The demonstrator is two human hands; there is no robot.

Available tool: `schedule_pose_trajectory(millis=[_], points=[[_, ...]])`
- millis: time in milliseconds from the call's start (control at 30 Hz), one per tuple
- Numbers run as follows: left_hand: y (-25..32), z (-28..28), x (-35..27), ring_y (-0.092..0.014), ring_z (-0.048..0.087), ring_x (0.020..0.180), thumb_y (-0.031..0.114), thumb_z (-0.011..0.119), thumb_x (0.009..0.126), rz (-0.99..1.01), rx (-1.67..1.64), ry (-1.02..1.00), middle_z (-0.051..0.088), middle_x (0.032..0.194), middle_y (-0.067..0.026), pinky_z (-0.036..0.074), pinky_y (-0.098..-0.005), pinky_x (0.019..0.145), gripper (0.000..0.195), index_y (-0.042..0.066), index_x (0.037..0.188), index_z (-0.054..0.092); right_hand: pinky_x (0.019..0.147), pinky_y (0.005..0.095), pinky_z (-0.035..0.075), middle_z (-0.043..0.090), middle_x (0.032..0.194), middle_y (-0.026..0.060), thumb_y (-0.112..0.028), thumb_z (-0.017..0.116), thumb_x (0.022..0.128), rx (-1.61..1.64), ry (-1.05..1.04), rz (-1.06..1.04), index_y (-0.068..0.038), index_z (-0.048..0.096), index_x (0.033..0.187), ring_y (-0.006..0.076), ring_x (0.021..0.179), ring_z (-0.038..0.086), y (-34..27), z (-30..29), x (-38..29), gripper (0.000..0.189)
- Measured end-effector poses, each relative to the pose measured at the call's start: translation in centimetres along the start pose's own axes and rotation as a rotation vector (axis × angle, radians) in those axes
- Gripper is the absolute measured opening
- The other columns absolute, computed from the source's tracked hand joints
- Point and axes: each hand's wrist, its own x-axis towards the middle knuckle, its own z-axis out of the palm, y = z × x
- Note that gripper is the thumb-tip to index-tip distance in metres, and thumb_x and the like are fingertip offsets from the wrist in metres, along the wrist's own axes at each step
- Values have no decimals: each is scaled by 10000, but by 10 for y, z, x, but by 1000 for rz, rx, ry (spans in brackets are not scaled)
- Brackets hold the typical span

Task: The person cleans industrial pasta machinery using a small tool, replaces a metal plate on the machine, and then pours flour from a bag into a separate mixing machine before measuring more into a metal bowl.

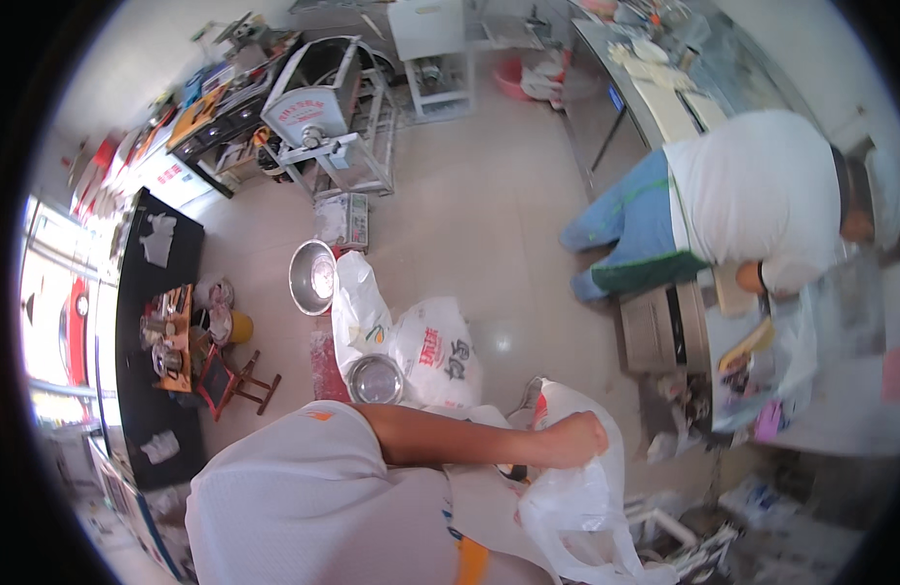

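My left hand (pixel 578 441) is closed in a fist on the upper part of a white plastic bag (pixel 578 497), with the left arm stretched across to the right. Part of the bag hangs below the fist, with its loop handles towards the bottom edge. My right hand is out of view. To the left of the fist stand a white printed sack (pixel 439 358) and another white sack (pixel 358 307). A small metal bowl (pixel 376 379) rests by them, and a larger steel basin (pixel 313 278) sits farther back.
At the right a co-worker (pixel 757 190) in a white top bends over a worktable (pixel 844 409). Cardboard boxes (pixel 651 333) stand under it. A dough-mixing machine (pixel 311 117), a platform scale (pixel 344 219), a folding stool (pixel 234 380) and a black counter (pixel 154 329) are to the left.
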Motion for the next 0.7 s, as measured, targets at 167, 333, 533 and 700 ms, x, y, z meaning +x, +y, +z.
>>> schedule_pose_trajectory(millis=[167,333,533,700], points=[[-32,-79,50,-257,651,749,4,581,688,-150,464,104,638,762,-111,535,-341,737,60,27,728,618,909,448,521,613,1140,99,-535,471,986,-72,-191,123,-105,546,1201,280,1067,612,-51,67,89,487],[-19,-169,80,-202,587,652,-42,546,671,-164,103,509,590,720,-95,509,-330,673,94,37,713,573,935,464,516,617,1168,101,-569,451,987,-246,-347,169,-105,549,1203,294,1094,610,-87,180,145,522],[11,-306,75,-153,365,514,-107,430,631,-195,-393,851,365,569,-30,314,-396,437,159,40,578,460,967,483,511,622,1202,104,-611,427,988,-432,-553,249,-104,553,1206,310,1125,608,-69,348,172,565],[10,-423,33,-95,313,586,-94,406,549,-179,-473,1050,307,580,-11,238,-349,493,112,15,557,387,994,499,507,626,1231,106,-645,407,989,-575,-666,332,-104,556,1208,324,1152,606,-27,509,157,602]])
